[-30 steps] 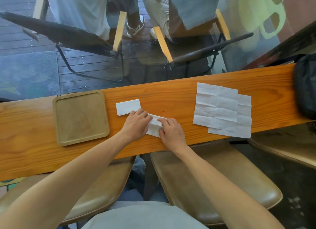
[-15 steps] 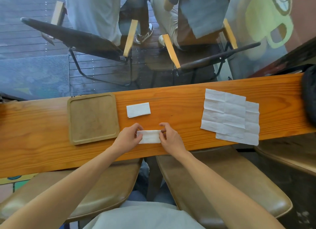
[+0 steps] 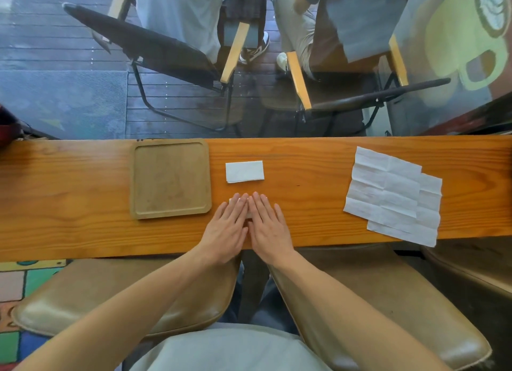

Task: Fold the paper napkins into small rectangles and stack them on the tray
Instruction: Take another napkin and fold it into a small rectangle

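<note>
Left hand and right hand side by side, fingers straight, pressing flat on napkin, mostly hidden beneath. Folded napkin just behind. Tray left; unfolded napkins right.

Long wooden counter at a window, brown cushioned stools below, folding chairs on dark decking outside

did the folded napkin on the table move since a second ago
No. The folded napkin lies just right of the tray, near the table's far edge, as before. Only the camera shifted.
</note>
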